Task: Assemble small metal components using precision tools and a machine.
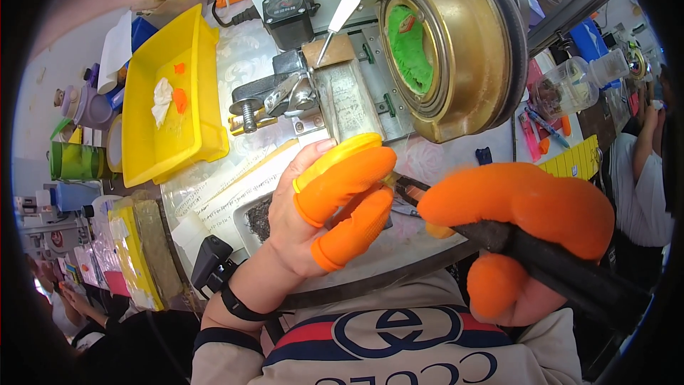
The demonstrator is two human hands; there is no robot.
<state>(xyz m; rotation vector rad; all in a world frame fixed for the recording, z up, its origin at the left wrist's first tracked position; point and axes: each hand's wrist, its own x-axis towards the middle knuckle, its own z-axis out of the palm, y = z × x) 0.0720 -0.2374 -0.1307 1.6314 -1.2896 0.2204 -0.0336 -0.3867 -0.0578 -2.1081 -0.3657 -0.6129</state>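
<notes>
Scanning left to right: far left edge has a green cylindrical container (75,160) and a pale round pot (84,105), cluttered shelf stuff below, too small to read. Next, yellow plastic tray (142,150), tilted, with a crumpled white wipe (162,98) and a couple of orange finger cots (179,98) lying in it. Below the tray, a yellow sponge-like block (135,257) and a black adapter (210,260) near the table edge.

Centre: metal clamp fixture (299,93) with a threaded screw sticking out left, black box (288,18) behind it. A white-handled pointed tool (340,18) angles down onto the fixture top.

Left hand (313,221): fingers curled closed, orange cots on two fingers, a yellow cot on the uppermost one. Fingertips pinch toward the tip of the black tweezers (541,260); whatever small part sits between them is hidden, cannot tell. Small metal dish (258,217) with dark bits sits just behind that hand.

Behind, right of centre: big brass drum (463,50), green pad (410,46) inside its opening.

Right hand (527,235): orange cots on thumb and fingers, clamped shut around the tweezers handle; tweezers run from lower right up-left, tip just beside the left fingertips, over the table's (434,157) front edge.

Far right: clear plastic jar (570,85), another person's arm (645,142).
</notes>
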